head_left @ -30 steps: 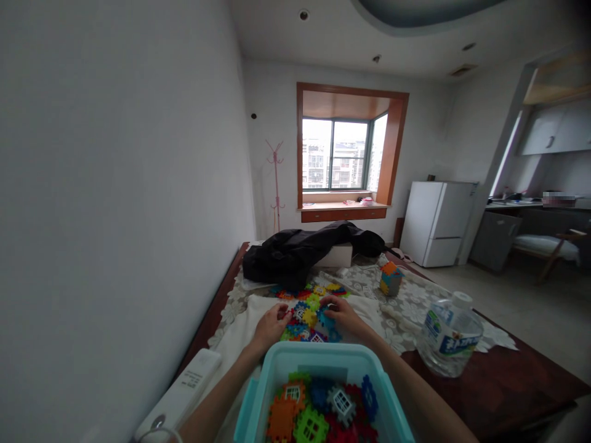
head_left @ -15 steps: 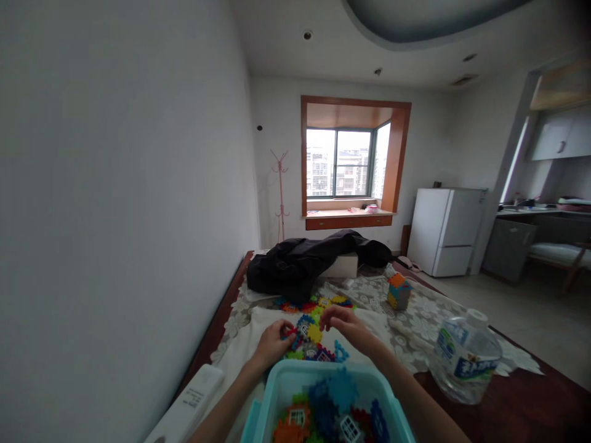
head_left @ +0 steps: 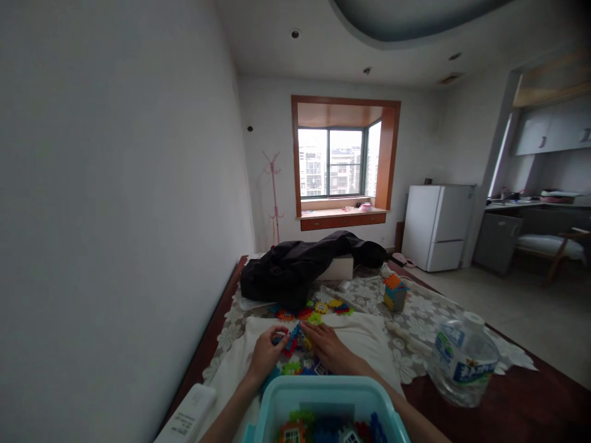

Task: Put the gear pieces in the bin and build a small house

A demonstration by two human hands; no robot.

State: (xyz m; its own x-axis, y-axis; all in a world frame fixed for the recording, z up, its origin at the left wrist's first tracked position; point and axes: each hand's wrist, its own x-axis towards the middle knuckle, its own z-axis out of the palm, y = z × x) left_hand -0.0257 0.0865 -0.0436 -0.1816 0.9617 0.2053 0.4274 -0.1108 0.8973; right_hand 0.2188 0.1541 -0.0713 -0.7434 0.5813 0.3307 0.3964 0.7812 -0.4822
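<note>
1. Blue and red plastic pieces [head_left: 294, 338], head view: located between the two hands, just beyond the turquoise box [head_left: 325, 386], over the white cloth [head_left: 362, 332]. Edges are toothed; the blue piece appears tilted. Exact joints between the pieces are too small to tell.
2. Left hand [head_left: 265, 354]: thumb and fingers are curled together, clamped on the pieces from the left side.
3. Right hand [head_left: 330, 347]: fingers extend across to the pieces, tips at the blue one. Whether they grip or only press cannot be told.
4. Loose toothed pieces [head_left: 321, 307]: yellow, red, green and blue, spread beyond the hands; some carry white window-lattice inserts.
5. Bottle [head_left: 464, 369]: clear plastic, upright, right of the box. Its label [head_left: 475, 369] bears large white characters on blue; wording not reliably legible.
6. White device [head_left: 188, 411]: lower left, marked with small dark lines of print, too small to read.
</note>
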